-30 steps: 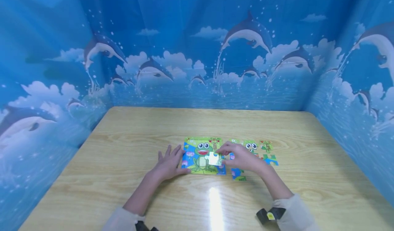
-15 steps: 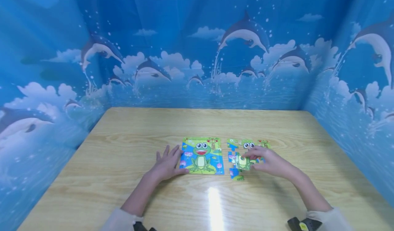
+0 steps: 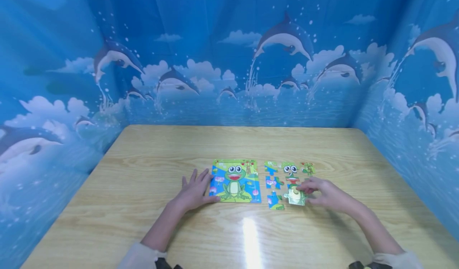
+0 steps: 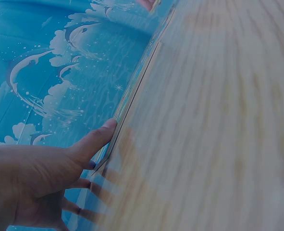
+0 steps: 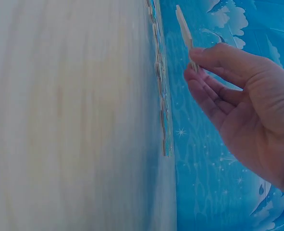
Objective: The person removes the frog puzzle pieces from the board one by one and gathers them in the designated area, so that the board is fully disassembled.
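My left hand (image 3: 195,192) lies at the left edge of a square frog picture board (image 3: 217,164), fingers spread and thumb along its near corner. In the left wrist view, the thumb (image 4: 103,132) touches the board's edge. To the right of the board, my right hand (image 3: 330,194) pinches a jigsaw puzzle piece (image 3: 297,197) with the frog's belly on it. The right wrist view shows that puzzle piece (image 5: 184,30) tilted up between thumb and fingers, raised above the tabletop. Below the frog-eyes piece (image 3: 289,168), a piece with a red mouth (image 3: 292,179) is partly covered.
Down the left of the loose pieces are a top piece (image 3: 271,167), a lotus piece (image 3: 274,182) and a bottom corner piece (image 3: 275,201). A tree piece (image 3: 307,168) lies at upper right. Behind the wooden table (image 3: 161,145) hangs a blue dolphin curtain (image 3: 222,61).
My right hand has carried the belly piece rightward, from over the frog picture board to over the loose pieces. The left hand keeps its place on the board's edge.
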`<move>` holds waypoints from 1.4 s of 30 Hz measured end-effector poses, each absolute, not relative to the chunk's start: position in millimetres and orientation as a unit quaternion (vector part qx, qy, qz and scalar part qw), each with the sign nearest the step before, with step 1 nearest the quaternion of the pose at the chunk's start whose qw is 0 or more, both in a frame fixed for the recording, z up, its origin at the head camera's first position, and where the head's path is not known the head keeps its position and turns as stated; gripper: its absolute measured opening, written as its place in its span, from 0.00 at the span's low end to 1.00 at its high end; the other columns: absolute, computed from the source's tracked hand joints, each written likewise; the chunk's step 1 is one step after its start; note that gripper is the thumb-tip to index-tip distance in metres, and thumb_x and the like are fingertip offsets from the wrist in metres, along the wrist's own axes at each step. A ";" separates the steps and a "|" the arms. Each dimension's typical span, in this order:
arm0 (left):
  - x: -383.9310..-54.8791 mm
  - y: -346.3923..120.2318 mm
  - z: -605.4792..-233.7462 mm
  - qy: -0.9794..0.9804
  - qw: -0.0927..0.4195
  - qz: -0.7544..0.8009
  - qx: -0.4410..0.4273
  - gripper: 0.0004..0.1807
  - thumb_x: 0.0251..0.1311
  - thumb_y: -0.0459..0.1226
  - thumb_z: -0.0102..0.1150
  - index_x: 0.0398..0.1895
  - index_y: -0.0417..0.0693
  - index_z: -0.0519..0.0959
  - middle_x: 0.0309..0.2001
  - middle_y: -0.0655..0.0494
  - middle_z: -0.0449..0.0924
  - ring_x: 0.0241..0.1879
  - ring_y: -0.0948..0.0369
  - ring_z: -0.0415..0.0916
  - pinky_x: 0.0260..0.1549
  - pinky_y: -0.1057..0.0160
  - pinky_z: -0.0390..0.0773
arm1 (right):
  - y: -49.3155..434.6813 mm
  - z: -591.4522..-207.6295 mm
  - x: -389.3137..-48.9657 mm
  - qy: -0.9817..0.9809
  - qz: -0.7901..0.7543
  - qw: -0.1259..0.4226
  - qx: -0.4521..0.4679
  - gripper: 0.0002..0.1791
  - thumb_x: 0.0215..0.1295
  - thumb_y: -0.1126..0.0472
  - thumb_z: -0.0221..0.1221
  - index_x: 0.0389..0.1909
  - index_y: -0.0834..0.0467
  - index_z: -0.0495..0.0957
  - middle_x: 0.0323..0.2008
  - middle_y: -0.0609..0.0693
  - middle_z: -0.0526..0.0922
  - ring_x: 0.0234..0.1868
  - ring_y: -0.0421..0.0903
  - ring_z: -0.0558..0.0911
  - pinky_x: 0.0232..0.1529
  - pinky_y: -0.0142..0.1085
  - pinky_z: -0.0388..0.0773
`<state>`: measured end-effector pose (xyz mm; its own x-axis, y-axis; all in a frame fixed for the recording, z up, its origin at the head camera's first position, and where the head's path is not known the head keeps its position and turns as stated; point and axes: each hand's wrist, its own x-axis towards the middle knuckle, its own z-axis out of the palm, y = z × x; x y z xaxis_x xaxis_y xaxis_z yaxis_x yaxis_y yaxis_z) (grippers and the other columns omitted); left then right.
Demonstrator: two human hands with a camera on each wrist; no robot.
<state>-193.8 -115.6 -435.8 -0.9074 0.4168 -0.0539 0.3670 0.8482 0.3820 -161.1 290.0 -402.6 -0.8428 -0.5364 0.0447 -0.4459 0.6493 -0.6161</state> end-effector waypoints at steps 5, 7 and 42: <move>-194.1 -115.1 -435.9 0.959 0.067 0.184 0.204 0.47 0.50 0.60 0.58 0.67 0.43 0.58 0.69 0.41 0.48 0.65 0.35 0.37 0.53 0.28 0.36 | 297.9 -408.0 -158.7 0.903 -0.322 0.098 -0.266 0.20 0.52 0.67 0.63 0.49 0.62 0.77 0.37 0.45 0.76 0.38 0.43 0.75 0.39 0.34 0.77; -194.0 -115.1 -435.4 0.959 0.069 0.186 0.203 0.47 0.50 0.60 0.58 0.67 0.43 0.58 0.69 0.41 0.48 0.65 0.35 0.37 0.53 0.28 0.35 | 300.5 -411.6 -157.8 0.900 -0.329 0.105 -0.264 0.21 0.52 0.68 0.63 0.49 0.62 0.77 0.39 0.46 0.76 0.39 0.43 0.76 0.41 0.33 0.77; -193.3 -115.0 -433.4 0.958 0.077 0.193 0.200 0.48 0.50 0.59 0.59 0.68 0.42 0.56 0.69 0.41 0.48 0.65 0.35 0.36 0.53 0.28 0.35 | 300.0 -430.6 -157.9 0.898 -0.324 0.070 -0.288 0.19 0.52 0.69 0.63 0.47 0.57 0.78 0.45 0.46 0.77 0.46 0.42 0.75 0.48 0.37 0.74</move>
